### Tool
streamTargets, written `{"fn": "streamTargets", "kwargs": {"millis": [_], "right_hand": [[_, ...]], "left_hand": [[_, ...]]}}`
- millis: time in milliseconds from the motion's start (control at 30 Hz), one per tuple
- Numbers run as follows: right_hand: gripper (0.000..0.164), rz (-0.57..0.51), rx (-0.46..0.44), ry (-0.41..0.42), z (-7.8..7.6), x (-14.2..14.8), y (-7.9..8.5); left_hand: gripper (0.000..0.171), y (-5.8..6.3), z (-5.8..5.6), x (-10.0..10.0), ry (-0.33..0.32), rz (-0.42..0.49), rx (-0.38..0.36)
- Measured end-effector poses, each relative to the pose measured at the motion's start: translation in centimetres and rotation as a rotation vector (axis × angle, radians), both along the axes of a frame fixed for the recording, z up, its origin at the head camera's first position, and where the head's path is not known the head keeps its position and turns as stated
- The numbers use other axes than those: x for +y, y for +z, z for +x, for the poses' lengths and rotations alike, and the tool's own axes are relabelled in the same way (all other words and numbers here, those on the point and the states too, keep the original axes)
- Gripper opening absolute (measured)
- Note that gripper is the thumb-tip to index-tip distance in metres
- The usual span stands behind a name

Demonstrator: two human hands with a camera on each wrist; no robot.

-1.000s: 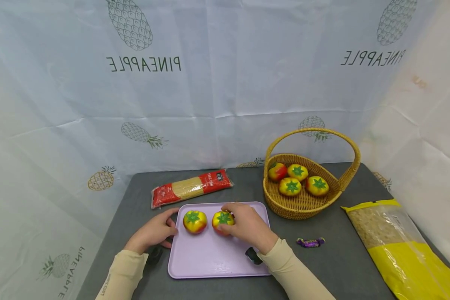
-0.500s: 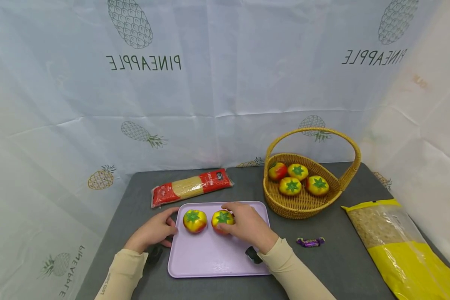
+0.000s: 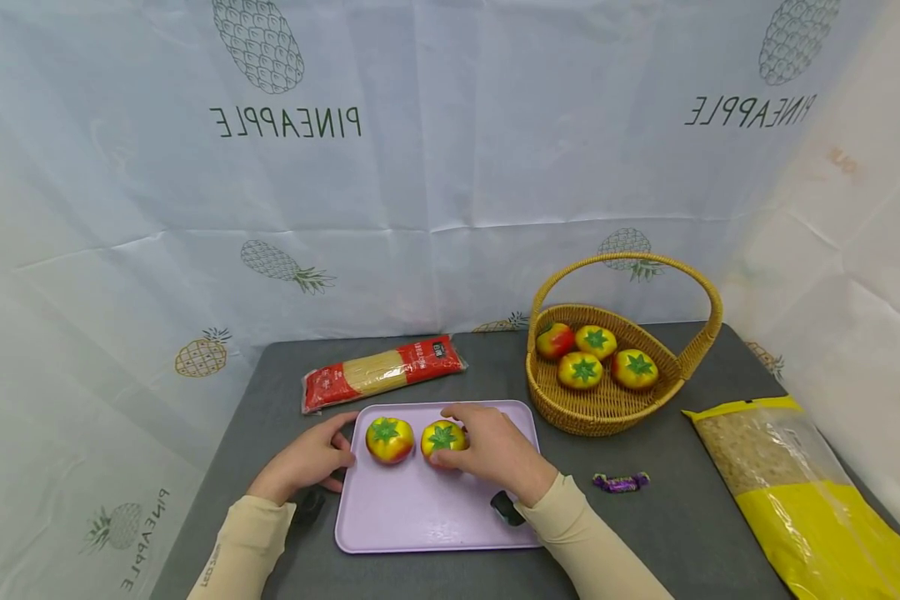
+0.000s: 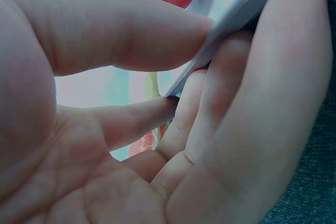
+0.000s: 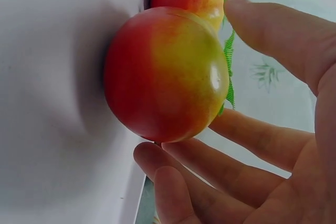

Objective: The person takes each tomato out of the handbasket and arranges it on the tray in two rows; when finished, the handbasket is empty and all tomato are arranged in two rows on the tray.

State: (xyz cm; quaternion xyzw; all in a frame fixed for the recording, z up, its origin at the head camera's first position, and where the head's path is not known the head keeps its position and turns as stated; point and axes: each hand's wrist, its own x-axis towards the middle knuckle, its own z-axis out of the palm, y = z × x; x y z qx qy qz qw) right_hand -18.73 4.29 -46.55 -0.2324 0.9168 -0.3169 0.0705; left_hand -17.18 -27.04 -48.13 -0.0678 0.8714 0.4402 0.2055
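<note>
My left hand (image 3: 306,460) holds the left rim of a lilac tray (image 3: 405,521). In the left wrist view the thumb lies on the rim's upper side, and the fingers curl beneath and outside it. My right hand (image 3: 495,450) has its fingers and thumb around a red-yellow toy tomato (image 5: 163,77) with a green star-shaped leaf, which rests on the tray. Fingertips meet its far side; whether the thumb touches it is hard to tell. Just left of it sits a second toy tomato (image 3: 390,440), also on the tray.
A wicker basket (image 3: 592,423) with a tall handle stands at the back right, holding several toy tomatoes. Behind the tray lies a red pack of noodles (image 3: 382,373). A purple-wrapped candy (image 3: 621,483) and a yellow bag (image 3: 825,508) lie to the right.
The toy tomato in my right hand has shifted very slightly left, with the thumb following. My left hand keeps its place on the tray rim.
</note>
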Motion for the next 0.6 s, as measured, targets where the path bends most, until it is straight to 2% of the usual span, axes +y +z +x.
{"fn": "streamTargets", "kwargs": {"millis": [367,600], "right_hand": [[0.073,-0.004,-0.031,-0.011,0.06,0.43,0.62],[0.069,-0.017,-0.02,0.001,-0.16,0.91,0.91]], "left_hand": [[0.08,0.07,-0.06,0.01,0.005,-0.01,-0.016],[0.081,0.23,-0.04,0.07,-0.008,-0.013,-0.017]]}}
